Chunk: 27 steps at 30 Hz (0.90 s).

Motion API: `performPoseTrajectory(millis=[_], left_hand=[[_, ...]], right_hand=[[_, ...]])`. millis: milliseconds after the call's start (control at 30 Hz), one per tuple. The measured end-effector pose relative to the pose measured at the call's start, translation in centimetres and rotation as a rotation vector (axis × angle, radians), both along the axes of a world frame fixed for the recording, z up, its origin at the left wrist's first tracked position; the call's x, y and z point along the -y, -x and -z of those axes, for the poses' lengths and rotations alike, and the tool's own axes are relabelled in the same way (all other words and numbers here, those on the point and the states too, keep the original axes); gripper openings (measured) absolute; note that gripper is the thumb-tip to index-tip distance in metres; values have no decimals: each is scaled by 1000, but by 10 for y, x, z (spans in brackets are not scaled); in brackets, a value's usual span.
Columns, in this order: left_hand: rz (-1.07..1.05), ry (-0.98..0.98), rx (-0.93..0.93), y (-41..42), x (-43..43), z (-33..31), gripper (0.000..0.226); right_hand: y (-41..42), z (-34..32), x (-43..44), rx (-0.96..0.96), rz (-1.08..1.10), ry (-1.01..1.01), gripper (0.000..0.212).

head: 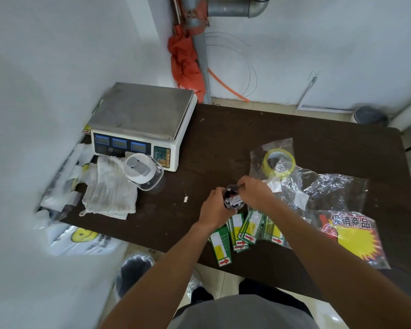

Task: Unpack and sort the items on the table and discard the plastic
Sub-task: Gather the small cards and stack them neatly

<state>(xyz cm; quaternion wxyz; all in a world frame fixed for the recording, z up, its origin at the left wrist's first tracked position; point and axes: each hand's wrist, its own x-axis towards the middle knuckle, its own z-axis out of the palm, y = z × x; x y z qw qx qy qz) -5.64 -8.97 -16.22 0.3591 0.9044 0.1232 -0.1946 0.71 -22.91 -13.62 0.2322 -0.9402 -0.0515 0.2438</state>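
A small dark packet wrapped in clear plastic (233, 198) is held over the dark table (223, 138). My left hand (215, 207) grips its lower part, and my right hand (255, 189) pinches its top. Below the hands several green price tags (241, 230) lie fanned near the front edge. Right of the hands lie crumpled clear plastic bags (325, 186), one holding a roll of yellow tape (279, 162). A bag of red and yellow promotion signs (354, 236) lies at the front right.
A weighing scale (140, 124) stands at the back left, with a white-lidded clear jar (144, 172) and a white cloth (109, 188) before it. White smiley-face bags (81, 236) hang off the left end. A black-lined bin (134, 269) sits on the floor under the front edge.
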Motion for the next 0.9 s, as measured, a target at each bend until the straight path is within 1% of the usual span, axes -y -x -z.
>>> performPoseTrajectory(millis=[167,300,433,500,600,700,800,900], left_hand=[[-54,-23,59,3,-5,2,58],[-140,33,121,7,-13,1,52],[-244,101,157,12,-28,-3,53],[-288,93,149,20,-39,-1,54],[-353,41,124,42,-59,5,52],[-424,-18,107,63,-79,9,52],[-471,-77,90,76,-100,7,55],[-529,-95,88,83,-122,3,57]], right_hand=[[10,2,-3,-6,21,-73,31],[14,1,-13,50,36,-142,36],[13,-7,-25,97,-36,-206,42],[15,-10,-35,95,-89,-236,42],[26,-9,-55,35,-167,-278,45],[42,-2,-82,-28,-229,-270,45],[58,1,-111,-92,-239,-300,43],[69,2,-138,-134,-242,-320,48]])
